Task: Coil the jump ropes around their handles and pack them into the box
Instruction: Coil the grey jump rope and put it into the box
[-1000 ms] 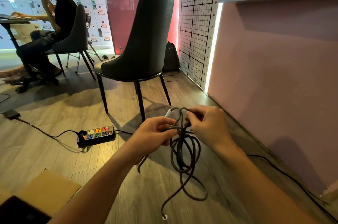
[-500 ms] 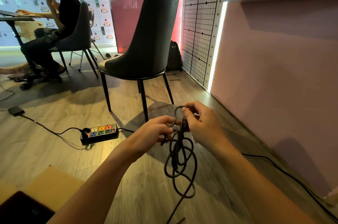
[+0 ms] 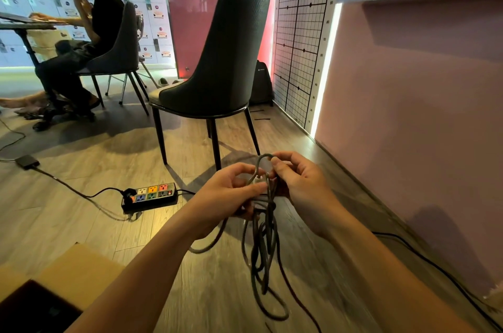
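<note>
A dark jump rope (image 3: pixel 262 248) hangs in loose loops between my two hands, above the wooden floor. My left hand (image 3: pixel 228 191) grips the bundle where a pale handle end shows between the fingers. My right hand (image 3: pixel 302 185) pinches a small loop of the rope that arches over the top. Long strands trail down toward the floor. The open cardboard box (image 3: pixel 68 278) sits at the lower left, its dark inside partly cut off by the frame edge.
A dark chair (image 3: pixel 217 66) stands just beyond my hands. A power strip (image 3: pixel 151 196) with its cable lies on the floor to the left. A pink wall (image 3: pixel 408 115) runs along the right, with a black cable at its foot. A seated person (image 3: pixel 81 41) is at the far left.
My hands have shifted a little up and apart. The loop over the top has been pulled higher, and the hanging loops have lengthened and swung lower.
</note>
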`<act>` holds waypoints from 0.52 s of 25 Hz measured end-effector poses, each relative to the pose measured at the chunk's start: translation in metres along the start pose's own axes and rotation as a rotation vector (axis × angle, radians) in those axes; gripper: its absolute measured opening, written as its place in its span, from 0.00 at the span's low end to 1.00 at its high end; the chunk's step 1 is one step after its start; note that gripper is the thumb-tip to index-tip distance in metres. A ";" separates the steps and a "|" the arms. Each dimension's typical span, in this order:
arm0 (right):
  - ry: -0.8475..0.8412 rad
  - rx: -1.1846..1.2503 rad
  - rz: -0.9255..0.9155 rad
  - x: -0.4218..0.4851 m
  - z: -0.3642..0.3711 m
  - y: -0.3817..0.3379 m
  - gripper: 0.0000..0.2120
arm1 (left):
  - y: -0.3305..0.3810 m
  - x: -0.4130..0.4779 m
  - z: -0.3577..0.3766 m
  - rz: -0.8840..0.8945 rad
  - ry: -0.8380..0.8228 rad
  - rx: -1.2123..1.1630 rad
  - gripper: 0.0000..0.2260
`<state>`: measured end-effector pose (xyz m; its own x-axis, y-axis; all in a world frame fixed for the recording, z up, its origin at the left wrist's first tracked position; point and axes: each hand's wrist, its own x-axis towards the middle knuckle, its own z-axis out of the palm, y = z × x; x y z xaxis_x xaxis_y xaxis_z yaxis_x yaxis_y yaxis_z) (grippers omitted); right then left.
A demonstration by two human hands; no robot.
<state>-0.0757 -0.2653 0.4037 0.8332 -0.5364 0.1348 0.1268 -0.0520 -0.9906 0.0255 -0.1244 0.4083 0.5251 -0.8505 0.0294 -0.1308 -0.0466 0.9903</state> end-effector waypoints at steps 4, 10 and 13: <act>-0.074 -0.180 -0.049 -0.004 -0.006 -0.004 0.09 | -0.002 -0.003 0.004 0.060 0.000 -0.015 0.13; -0.118 -0.441 -0.028 -0.005 -0.009 -0.007 0.17 | -0.005 0.000 0.014 0.115 0.118 0.086 0.09; -0.205 -0.394 -0.059 -0.008 -0.007 -0.008 0.21 | -0.011 0.005 0.013 0.125 0.266 0.233 0.05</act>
<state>-0.0867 -0.2664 0.4102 0.9251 -0.3468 0.1544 -0.0039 -0.4155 -0.9096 0.0184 -0.1346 0.3963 0.6889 -0.6930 0.2125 -0.3795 -0.0950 0.9203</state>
